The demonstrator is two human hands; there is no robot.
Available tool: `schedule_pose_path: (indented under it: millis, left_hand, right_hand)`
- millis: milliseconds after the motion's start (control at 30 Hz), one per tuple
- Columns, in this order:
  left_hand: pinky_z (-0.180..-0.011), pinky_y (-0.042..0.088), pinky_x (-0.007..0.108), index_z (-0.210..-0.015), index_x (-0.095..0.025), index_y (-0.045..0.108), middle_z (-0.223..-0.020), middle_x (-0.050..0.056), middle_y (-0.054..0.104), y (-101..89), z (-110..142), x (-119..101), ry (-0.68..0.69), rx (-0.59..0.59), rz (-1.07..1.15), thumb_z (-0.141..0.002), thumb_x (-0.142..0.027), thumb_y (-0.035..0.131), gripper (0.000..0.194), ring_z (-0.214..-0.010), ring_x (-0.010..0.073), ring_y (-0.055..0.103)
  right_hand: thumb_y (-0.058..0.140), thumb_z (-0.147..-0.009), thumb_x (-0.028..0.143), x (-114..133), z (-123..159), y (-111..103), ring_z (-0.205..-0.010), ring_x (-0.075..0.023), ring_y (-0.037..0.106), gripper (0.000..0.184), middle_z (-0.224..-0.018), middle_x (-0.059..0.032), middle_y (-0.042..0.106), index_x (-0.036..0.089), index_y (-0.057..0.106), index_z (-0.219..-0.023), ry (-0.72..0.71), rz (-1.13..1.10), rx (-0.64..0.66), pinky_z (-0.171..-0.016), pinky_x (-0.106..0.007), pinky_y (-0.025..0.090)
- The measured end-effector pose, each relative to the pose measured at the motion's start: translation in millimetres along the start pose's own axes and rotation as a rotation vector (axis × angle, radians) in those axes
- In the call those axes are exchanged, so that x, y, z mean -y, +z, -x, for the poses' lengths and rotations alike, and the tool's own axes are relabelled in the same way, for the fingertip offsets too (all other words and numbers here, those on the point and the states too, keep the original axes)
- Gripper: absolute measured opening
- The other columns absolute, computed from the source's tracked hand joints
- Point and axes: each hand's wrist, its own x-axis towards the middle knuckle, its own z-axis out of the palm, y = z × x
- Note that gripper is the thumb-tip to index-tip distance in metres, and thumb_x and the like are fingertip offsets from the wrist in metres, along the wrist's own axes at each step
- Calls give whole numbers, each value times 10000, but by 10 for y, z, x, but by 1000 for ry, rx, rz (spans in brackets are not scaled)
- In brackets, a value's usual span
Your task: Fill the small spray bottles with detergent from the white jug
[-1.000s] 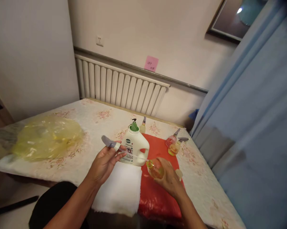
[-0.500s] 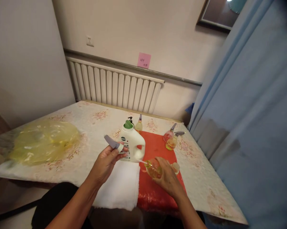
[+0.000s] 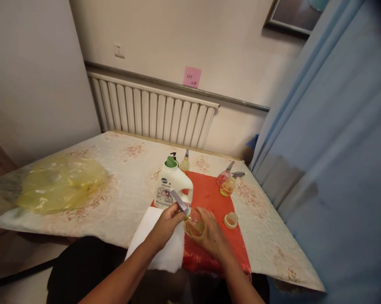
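My left hand (image 3: 167,220) is closed on a grey spray nozzle (image 3: 179,202) and holds it at the mouth of a small clear bottle of yellow liquid (image 3: 195,223). My right hand (image 3: 211,238) is wrapped round that bottle, just above a red cloth (image 3: 214,198). A white detergent jug with a green cap (image 3: 171,185) stands right behind my hands. A folded white towel (image 3: 160,245) lies under my left wrist.
A small round cap (image 3: 231,220) lies on the red cloth to the right. Two little spray bottles (image 3: 227,181) stand at the cloth's far right, another small bottle (image 3: 185,161) behind the jug. A yellow plastic bag (image 3: 59,181) lies at the left. A blue curtain (image 3: 329,147) hangs right.
My left hand has brought the nozzle from beside the jug across to the bottle's mouth. My right hand has drawn the bottle a little left and nearer to me, uncovering the round cap.
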Motion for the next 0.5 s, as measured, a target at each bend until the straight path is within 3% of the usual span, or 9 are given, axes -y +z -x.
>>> schedule_pose_path:
  millis: [200,367,500]
  left_hand:
    - [-1063,364,400,-1145,-190,689,-1149,66,721,-83,-15,139,-21,14,6,-852,-357,654,340,-1130,274,601]
    - [-1031,385,381,-1140,-199,686,-1135,61,720,-108,0,158,-30,40,-23,-855,-365,649,332,-1113,271,600]
    - [-1007,392,363,-1135,-194,669,-1124,59,707,-108,0,120,-24,84,-118,-884,-388,615,322,-1109,271,584]
  right_hand:
    - [771,-582,186,-49,31,130,-1145,-319,613,734,-1258,-109,633,231,524,-1272,112,-123,27,-994,-476,493]
    - [758,-604,200,-37,43,181,-1021,-285,673,626,-1128,-64,698,252,559,-1195,121,-212,40,-898,-424,552]
    - [755,-607,193,-14,42,173,-1013,-267,681,630,-1143,-58,700,257,565,-1205,121,-226,22,-893,-406,561]
